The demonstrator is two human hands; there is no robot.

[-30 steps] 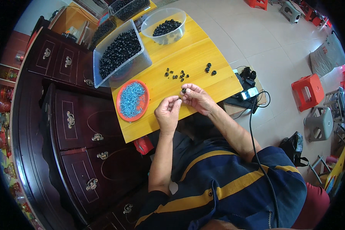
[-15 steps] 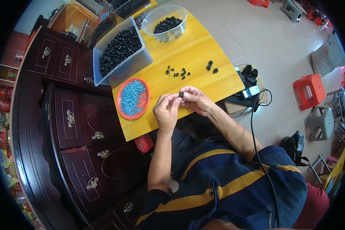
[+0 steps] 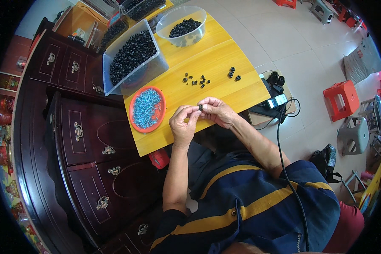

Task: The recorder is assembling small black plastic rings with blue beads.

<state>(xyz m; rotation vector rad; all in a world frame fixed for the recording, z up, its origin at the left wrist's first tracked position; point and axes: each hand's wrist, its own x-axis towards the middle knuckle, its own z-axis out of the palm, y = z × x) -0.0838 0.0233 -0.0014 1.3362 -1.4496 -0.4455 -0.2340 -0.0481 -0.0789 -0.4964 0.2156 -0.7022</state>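
Over the near edge of the yellow table, my left hand and my right hand meet, fingertips closed on one small black plastic part between them. Its exact form is too small to make out. Beyond my hands lie several small black pieces in a loose group. Farther right are three larger round black pieces. To the left of my left hand sits an orange plate heaped with small blue-and-silver pieces.
A clear rectangular bin full of black parts stands at the table's far left. Behind it is a round clear tub with more black parts. Dark wooden drawers border the left. A black cable hangs at right, near stools.
Almost nothing differs. The small black part between my fingertips has shifted or turned very slightly; both hands stay in the same place.
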